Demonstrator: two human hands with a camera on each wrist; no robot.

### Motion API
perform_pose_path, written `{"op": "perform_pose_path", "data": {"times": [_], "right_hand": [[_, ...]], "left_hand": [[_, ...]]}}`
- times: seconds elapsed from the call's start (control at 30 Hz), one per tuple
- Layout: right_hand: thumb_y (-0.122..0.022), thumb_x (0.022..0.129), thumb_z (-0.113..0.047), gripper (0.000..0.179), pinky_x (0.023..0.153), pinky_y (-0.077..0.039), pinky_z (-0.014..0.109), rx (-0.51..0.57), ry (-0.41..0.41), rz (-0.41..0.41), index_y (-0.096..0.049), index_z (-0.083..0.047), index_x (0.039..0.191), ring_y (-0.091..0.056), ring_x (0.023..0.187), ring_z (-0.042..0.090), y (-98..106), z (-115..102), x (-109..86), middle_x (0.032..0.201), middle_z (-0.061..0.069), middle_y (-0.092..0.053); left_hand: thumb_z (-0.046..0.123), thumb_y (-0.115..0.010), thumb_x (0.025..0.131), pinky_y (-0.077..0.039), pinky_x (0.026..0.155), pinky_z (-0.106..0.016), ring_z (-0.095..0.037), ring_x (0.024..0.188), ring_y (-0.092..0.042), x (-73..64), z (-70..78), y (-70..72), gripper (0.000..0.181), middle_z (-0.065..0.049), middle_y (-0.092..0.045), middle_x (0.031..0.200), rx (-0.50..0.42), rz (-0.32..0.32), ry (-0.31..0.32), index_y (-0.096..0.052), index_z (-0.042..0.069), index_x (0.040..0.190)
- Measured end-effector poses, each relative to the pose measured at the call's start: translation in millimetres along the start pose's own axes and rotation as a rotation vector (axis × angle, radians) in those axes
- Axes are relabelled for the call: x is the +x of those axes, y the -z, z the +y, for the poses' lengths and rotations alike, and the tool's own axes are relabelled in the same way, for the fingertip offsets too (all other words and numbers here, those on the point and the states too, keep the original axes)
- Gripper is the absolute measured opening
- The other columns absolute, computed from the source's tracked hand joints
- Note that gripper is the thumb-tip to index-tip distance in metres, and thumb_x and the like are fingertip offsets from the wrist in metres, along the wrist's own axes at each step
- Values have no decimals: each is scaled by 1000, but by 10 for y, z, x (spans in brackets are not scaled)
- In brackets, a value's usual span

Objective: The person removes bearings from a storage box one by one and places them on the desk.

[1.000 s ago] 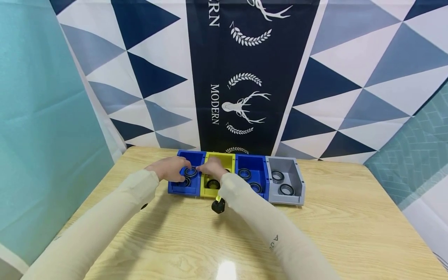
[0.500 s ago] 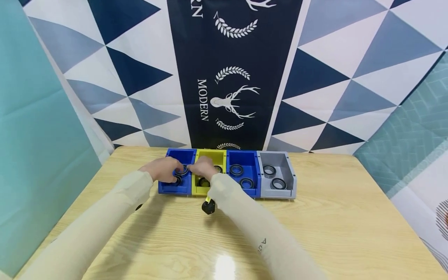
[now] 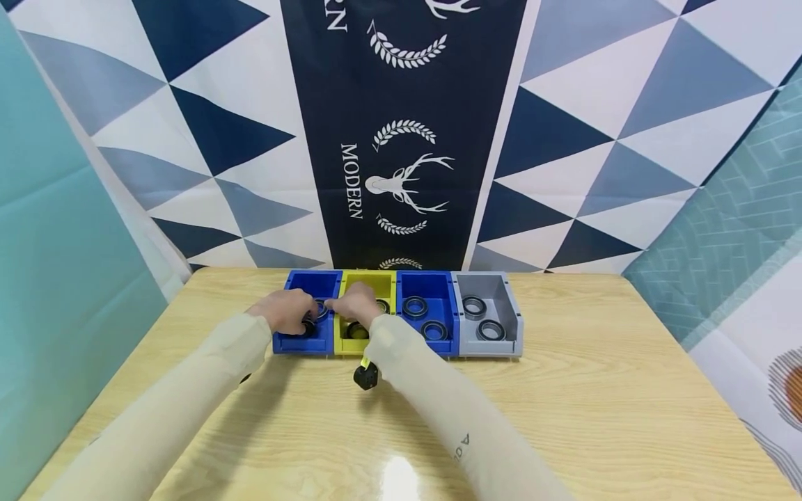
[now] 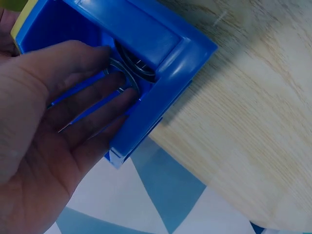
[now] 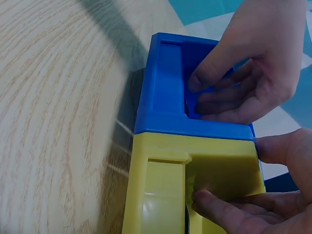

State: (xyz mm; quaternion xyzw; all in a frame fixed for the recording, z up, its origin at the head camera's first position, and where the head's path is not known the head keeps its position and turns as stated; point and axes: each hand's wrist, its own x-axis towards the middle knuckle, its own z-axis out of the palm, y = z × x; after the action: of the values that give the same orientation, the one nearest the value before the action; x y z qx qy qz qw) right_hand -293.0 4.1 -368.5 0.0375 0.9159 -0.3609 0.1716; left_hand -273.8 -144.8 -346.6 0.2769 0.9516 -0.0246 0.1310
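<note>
In the head view, my left hand (image 3: 285, 309) reaches into the leftmost blue bin (image 3: 316, 346). Its fingertips are right at a dark ring bearing (image 3: 308, 328). A second bearing (image 3: 321, 309) lies just behind. The left wrist view shows the thumb spread apart from the fingers, with fingertips overlapping a bearing ring (image 4: 138, 68). My right hand (image 3: 358, 304) is over the yellow bin (image 3: 351, 346), index finger inside and thumb by the wall shared with the blue bin. Under it lies one bearing (image 3: 358, 330); another bearing (image 3: 382, 306) is partly hidden behind the hand.
To the right stand a second blue bin (image 3: 429, 282) and a grey bin (image 3: 510, 327), each with two bearings. All the bins form a row on the wooden table (image 3: 576, 403) against a patterned cloth (image 3: 401, 83). A small black device (image 3: 366, 376) hangs below the right wrist.
The head view has turned right, so the bins appear further left. My left hand's fingers have closed in toward the near bearing; the right hand stays over the yellow bin.
</note>
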Motion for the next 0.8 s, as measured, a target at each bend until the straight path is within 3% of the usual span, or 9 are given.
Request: {"op": "perform_pose_path", "data": {"times": [0.13, 0.3, 0.53, 0.8], "right_hand": [[-67, 87, -43, 42, 52, -39, 24, -31, 14, 33, -52, -11, 65, -51, 61, 15, -17, 19, -12, 64, 1, -46], [-67, 86, -45, 43, 66, -48, 26, -66, 9, 66, -62, -3, 91, -56, 77, 18, -21, 14, -47, 85, 6, -57], [-68, 84, -48, 57, 84, -53, 32, -60, -19, 59, -61, -2, 116, -57, 92, 20, -105, -14, -105, 109, 10, -63], [-68, 84, -48, 53, 77, -51, 32, -62, -11, 81, -64, -3, 110, -56, 89, 21, -33, 44, -68, 105, 10, -63]], "left_hand": [[-6, -67, 80, -56, 85, -42, -16, 83, -66, 2, -29, -31, 23, -5, -73, 94, -12, 34, -71, -74, 9, 95], [-13, -64, 80, -55, 91, -43, -23, 97, -69, -6, -73, -98, 31, -5, -75, 98, -25, 66, -146, -75, 10, 97], [-11, -68, 78, -53, 92, -45, -23, 96, -67, -83, -126, -240, 30, -6, -72, 99, 28, 89, -171, -73, 11, 98], [-9, -75, 71, -56, 87, -43, -23, 93, -67, 20, -162, -252, 29, -7, -72, 95, 76, 168, -256, -73, 8, 95]]}}
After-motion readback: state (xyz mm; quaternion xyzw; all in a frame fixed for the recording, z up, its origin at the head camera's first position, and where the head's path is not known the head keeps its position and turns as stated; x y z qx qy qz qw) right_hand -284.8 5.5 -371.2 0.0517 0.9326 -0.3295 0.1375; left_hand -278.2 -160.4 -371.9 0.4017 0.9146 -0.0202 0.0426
